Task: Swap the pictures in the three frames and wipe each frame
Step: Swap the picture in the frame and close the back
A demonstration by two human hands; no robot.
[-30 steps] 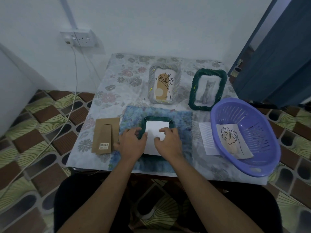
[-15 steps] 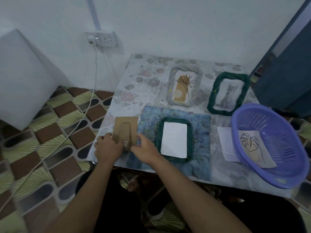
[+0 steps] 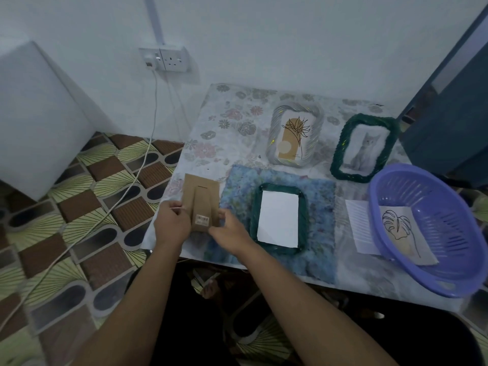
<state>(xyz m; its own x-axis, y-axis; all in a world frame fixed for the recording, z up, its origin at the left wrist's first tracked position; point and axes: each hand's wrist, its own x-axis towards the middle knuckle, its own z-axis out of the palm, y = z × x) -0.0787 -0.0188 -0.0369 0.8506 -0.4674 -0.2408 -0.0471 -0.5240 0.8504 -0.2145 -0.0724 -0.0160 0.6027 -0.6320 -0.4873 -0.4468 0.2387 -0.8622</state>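
Note:
A brown cardboard frame backing (image 3: 201, 195) with a stand flap lies at the table's front left. My left hand (image 3: 171, 225) grips its left lower edge and my right hand (image 3: 229, 229) pinches its right lower corner. A dark green frame (image 3: 278, 218) lies face down on a blue cloth (image 3: 319, 196), with a white sheet (image 3: 279, 219) in its opening. Behind it a silver frame (image 3: 295, 134) holds a brown plant picture. To its right a second green frame (image 3: 364, 147) holds a cat picture.
A purple plastic basket (image 3: 433, 228) at the right holds a leaf line drawing (image 3: 404, 233), and a lined white sheet (image 3: 360, 225) lies partly under it. The floral table cover (image 3: 227, 122) ends near my arms. A wall socket (image 3: 166, 59) with a cable is at the back left.
Both hands left the face-down green frame and moved left to the cardboard backing, which they now hold. The view shifted to the left.

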